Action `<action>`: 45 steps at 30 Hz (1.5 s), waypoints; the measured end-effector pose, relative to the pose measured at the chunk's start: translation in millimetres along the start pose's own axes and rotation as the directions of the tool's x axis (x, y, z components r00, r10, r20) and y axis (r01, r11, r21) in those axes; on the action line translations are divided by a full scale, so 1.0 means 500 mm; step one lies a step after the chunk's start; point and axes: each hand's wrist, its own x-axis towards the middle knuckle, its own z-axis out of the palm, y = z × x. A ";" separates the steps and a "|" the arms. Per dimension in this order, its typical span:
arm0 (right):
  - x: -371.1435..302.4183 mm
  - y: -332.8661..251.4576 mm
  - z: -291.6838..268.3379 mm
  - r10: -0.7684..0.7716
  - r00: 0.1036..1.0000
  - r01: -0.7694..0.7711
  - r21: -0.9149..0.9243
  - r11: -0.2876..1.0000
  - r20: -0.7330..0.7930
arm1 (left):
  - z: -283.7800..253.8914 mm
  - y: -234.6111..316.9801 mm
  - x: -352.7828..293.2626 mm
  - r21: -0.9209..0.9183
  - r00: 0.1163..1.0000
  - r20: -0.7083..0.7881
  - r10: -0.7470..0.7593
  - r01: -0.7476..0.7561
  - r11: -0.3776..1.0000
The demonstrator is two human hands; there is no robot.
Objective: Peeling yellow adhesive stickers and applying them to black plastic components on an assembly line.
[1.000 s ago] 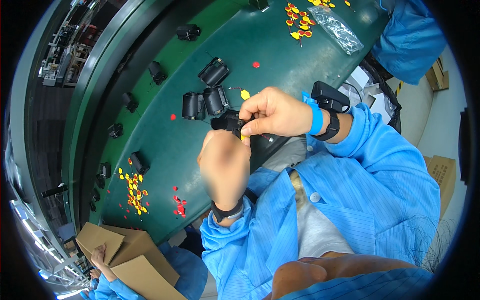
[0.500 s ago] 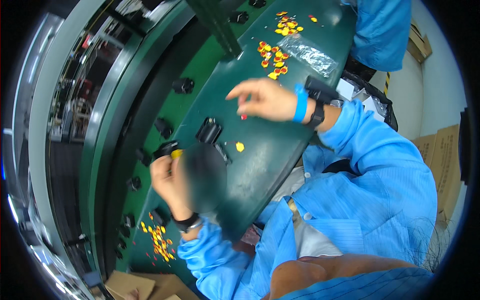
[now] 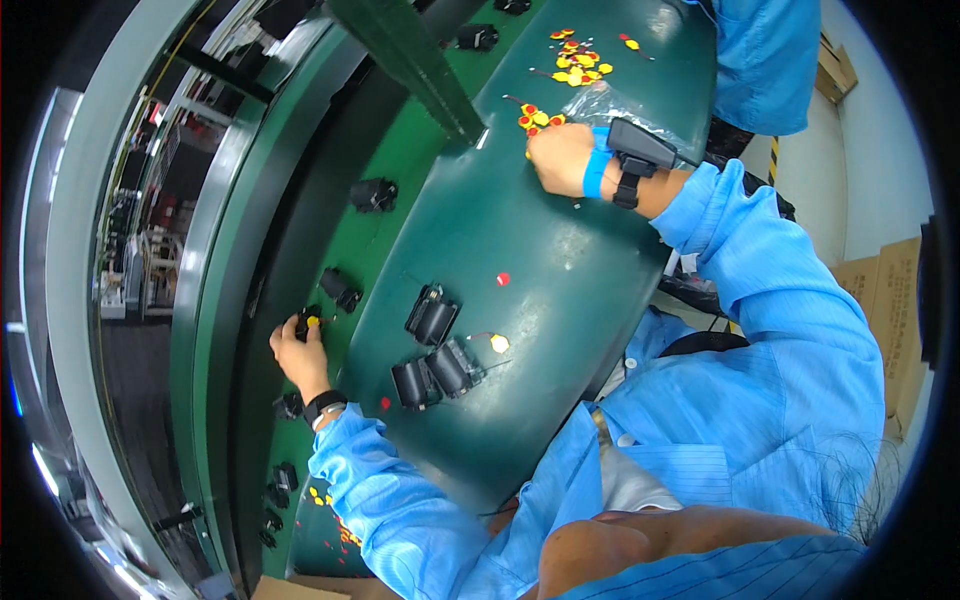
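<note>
Left hand [image 3: 302, 362] has moved over the green belt [image 3: 400, 150], clamped on a black housing [image 3: 308, 322]; right hand [image 3: 562, 160] has reached yellow discs [image 3: 541, 118], grip hidden. Snagged leads [image 3: 512, 97] could drag extras; hurried release could tip the housing.

The left hand [image 3: 302, 360] and right hand [image 3: 562, 162], together over the dark green desk [image 3: 560, 330] 1 second ago, have parted: the left has carried a black plastic case [image 3: 303, 324] out to the bright green belt [image 3: 405, 150], the right has reached the yellow-and-red round pieces [image 3: 541, 118].
</note>
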 end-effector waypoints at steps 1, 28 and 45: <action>0.002 -0.001 -0.001 0.012 1.000 -0.012 -0.001 1.000 0.020 | -0.005 0.003 -0.006 -0.022 1.000 -0.005 0.003 -0.003 1.000; -0.199 -0.195 -0.030 -0.802 0.553 -0.533 0.835 -0.135 0.224 | -0.209 0.357 -0.397 -0.920 0.899 0.375 0.226 0.391 -0.031; -0.309 -0.257 -0.011 -0.657 0.741 -0.548 0.691 -0.471 0.141 | -0.250 0.360 -0.494 -0.971 0.972 0.234 0.021 0.234 -0.048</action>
